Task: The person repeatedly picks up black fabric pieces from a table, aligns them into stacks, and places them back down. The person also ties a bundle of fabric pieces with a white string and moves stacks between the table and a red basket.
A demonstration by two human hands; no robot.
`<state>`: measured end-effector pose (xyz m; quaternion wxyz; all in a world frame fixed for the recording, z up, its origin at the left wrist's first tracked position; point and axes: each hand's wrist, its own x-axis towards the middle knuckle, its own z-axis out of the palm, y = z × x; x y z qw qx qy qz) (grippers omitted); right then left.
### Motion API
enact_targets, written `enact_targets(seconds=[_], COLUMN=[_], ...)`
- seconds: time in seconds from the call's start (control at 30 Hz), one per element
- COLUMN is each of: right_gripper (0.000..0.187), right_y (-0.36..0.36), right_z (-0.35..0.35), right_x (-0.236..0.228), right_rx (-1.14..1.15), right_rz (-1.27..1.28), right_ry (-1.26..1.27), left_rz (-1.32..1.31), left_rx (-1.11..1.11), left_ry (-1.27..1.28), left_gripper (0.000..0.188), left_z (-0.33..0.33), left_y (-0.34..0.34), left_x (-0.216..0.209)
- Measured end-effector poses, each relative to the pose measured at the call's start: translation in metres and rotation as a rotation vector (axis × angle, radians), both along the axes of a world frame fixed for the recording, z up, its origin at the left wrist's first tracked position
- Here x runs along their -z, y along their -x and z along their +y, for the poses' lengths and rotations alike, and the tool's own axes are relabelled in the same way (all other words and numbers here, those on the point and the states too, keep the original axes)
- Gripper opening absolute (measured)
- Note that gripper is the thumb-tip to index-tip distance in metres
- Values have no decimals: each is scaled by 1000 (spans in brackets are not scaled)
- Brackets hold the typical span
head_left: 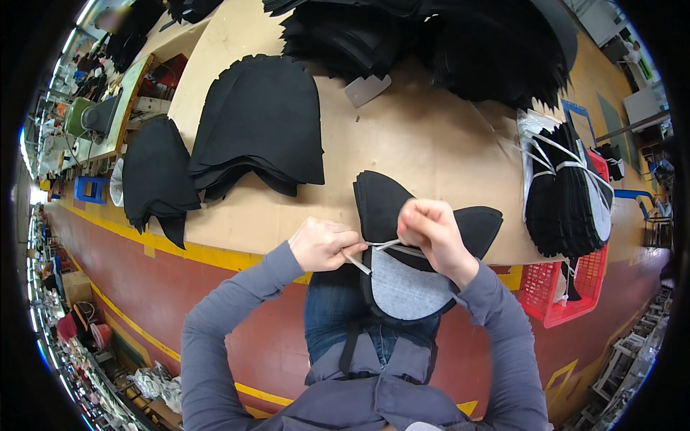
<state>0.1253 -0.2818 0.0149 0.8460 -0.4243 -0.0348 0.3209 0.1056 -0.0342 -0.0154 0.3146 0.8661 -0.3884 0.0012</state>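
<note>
Pieces of black cloth (158, 172) hang a bit over the near left edge of the counter (445, 158). Next is a wider black pile (259, 118), lying flat, maybe to make the edges line up. Then the left hand (325, 244): its grip is pinched tight on a white strip (359, 264). The strip goes across the middle of a black bundle (381, 205) with a grey piece (410, 287) showing. This bundle sticks out past the counter's edge, perhaps so the 2 hands can get at it. The right hand (435, 233) has its grip closed in a fist, seemingly on the strip too, likely to pull it snug, and hides part of the bundle. Behind lie a pale card (368, 89) and a big black heap (496, 54), which blocks the far side. At the right, tied bundles (546, 194) and a red basket (539, 291) crowd the counter's edge.
</note>
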Motion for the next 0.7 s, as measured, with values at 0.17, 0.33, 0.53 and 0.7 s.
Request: enact_targets(seconds=[0.17, 0.33, 0.53, 0.7], right_gripper=[25, 24, 26, 21], right_y=[12, 13, 7, -7], right_z=[-15, -23, -21, 6], right_x=[-2, 13, 10, -61], right_rx=[98, 109, 106, -116], right_rz=[7, -5, 59, -758], right_ry=[253, 154, -193, 329], left_rz=[-9, 120, 1612, 1283], left_rx=[-15, -87, -297, -224], left_ry=[98, 232, 1192, 1058], left_gripper=[31, 28, 25, 31], left_z=[-2, -2, -3, -37], left_y=[-9, 3, 29, 30], left_x=[23, 39, 37, -2])
